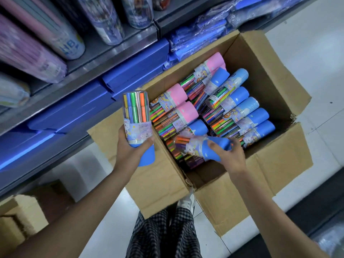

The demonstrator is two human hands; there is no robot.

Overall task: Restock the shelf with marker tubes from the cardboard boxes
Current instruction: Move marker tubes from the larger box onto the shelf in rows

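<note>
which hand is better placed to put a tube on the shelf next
Left. The left hand already holds a blue-capped marker tube lifted clear of the cardboard box, beside the shelf. The right hand is down in the box, gripping another tube.

Both arms extended, left grip (130, 146) and right grip (228, 155) curled tight.

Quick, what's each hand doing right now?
Left hand: holds an upright blue-capped marker tube.
Right hand: grips another blue-capped tube over the cardboard box.
</note>
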